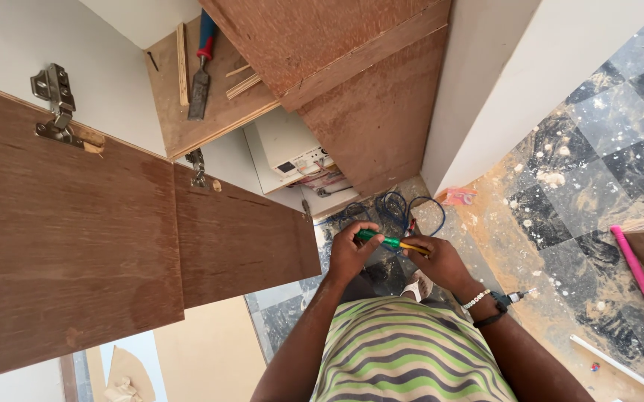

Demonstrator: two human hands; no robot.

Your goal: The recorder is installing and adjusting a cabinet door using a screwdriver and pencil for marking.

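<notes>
Green screwdriver pinched by both hands; cabinet door left, blue cable beyond.

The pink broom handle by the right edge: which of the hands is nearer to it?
Right. The right hand is on the same side as the pink broom handle, though apart; the left hand is farther away.

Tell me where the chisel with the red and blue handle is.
In the head view, upper left: the chisel lies on a plywood shelf, beside a thin wood strip, above the open cabinet doors.
</notes>
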